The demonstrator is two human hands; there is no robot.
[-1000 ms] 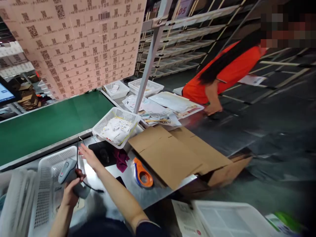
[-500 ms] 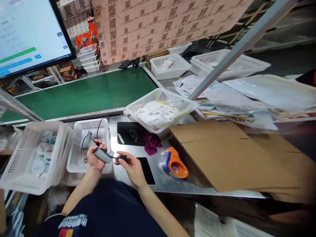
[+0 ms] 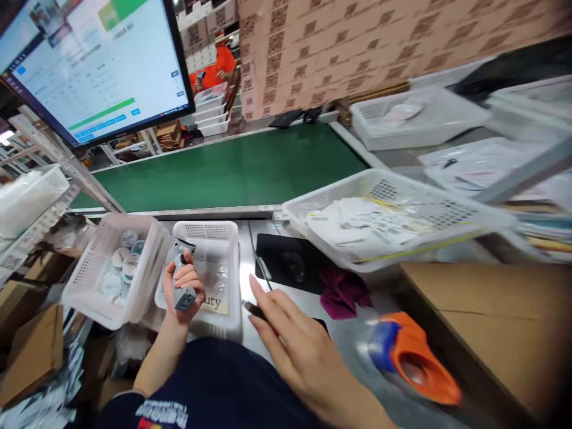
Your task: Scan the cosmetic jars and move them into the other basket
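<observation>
My left hand [image 3: 185, 289] is wrapped round the grip of a grey handheld barcode scanner [image 3: 184, 299], above a white basket. The scanner's handle end faces me, with no cable on it. My right hand [image 3: 304, 345] is to the right, apart from the scanner. Between its thumb and fingers is a black cable plug [image 3: 255, 310] with a metal tip; the fingers are fairly straight and slightly blurred. A thin dark cable [image 3: 261, 262] runs from the bench's back edge towards this hand. Under the scanner, the white basket [image 3: 238, 250] holds clear plastic and a printed card.
Left stands a stacked basket [image 3: 84, 280] with round lidded items. A black mat [image 3: 272, 253], purple cloth [image 3: 342, 292] and orange tape dispenser [image 3: 415, 357] lie rightward. Behind are a basket of papers [image 3: 308, 205], a green conveyor [image 3: 232, 170] and a monitor [image 3: 120, 71].
The cable plug has come away from the scanner's handle. My right hand has moved right with it and nearer the camera; my left hand has turned the scanner upright. The view has shifted left.
</observation>
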